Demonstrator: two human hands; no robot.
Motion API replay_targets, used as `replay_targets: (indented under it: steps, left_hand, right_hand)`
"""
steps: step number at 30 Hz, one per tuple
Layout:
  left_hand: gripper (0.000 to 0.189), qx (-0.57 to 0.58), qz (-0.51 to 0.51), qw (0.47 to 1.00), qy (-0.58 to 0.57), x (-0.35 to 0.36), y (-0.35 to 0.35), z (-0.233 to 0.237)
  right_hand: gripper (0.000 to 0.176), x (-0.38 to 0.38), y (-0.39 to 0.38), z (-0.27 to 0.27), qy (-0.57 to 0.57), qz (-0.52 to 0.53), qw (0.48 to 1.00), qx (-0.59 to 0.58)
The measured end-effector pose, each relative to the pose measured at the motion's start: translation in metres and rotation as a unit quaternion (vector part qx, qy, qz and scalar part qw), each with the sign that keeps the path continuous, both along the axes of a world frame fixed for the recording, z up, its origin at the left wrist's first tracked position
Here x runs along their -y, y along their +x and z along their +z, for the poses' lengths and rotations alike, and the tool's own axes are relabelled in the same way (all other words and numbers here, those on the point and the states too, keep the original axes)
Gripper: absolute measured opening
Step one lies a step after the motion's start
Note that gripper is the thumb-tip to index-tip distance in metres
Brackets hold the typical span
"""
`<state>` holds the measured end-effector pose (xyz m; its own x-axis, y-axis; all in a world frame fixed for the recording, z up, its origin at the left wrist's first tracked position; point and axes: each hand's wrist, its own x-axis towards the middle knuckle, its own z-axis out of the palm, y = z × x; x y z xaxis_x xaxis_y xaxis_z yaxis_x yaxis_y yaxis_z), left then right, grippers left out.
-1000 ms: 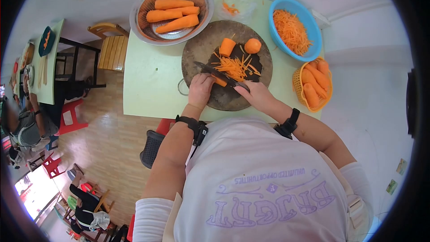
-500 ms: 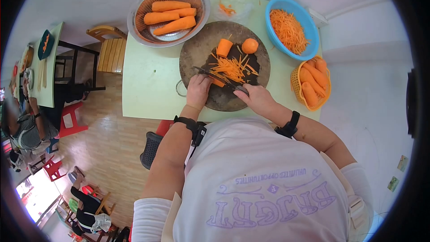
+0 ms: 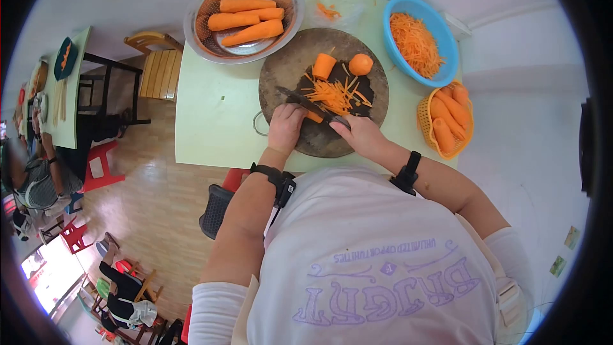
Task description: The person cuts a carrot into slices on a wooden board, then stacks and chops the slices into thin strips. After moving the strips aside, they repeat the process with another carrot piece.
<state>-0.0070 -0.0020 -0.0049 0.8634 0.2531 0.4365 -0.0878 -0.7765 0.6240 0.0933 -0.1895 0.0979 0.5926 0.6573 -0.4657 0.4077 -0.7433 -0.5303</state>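
My right hand is wrapped round the handle of a kitchen knife, its dark blade slanting up and left across a round cutting board. Beside the blade, the curled fingers of my left hand press on a carrot piece, partly hidden by hand and knife. Just past the blade lies a heap of carrot strips. Farther back on the board are a thick carrot chunk and a rounded carrot end.
A steel bowl of whole carrots stands back left. A blue basin of shredded carrot and a yellow basket of carrots stand right. Carrot scraps lie on plastic behind the board. A wooden chair is left; people sit farther off.
The knife blade has risen and turned so more of its face shows. My right hand has shifted slightly up and left; my left hand stays on the carrot piece.
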Motion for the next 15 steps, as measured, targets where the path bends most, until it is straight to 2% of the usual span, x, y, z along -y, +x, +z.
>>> replay_targets:
  steps: [6,8,11,15]
  left_hand:
    - [0.011,0.004,-0.002,1.000,0.004,0.001,0.000,0.004]
    - [0.010,0.001,-0.005,1.000,0.004,0.000,0.001,0.003]
    - [0.010,0.002,-0.001,1.000,0.005,0.001,0.001,0.002]
    - [0.011,0.009,0.000,1.000,0.007,0.000,0.001,0.000]
  right_hand:
    - [0.051,0.006,0.002,-0.009,0.065,-0.030,0.997,0.013]
    - [0.043,0.005,0.004,-0.002,0.045,-0.020,0.999,-0.009]
    - [0.041,0.010,0.003,0.007,0.031,-0.018,0.999,-0.021]
    - [0.048,0.015,0.000,0.017,0.018,-0.013,1.000,-0.015]
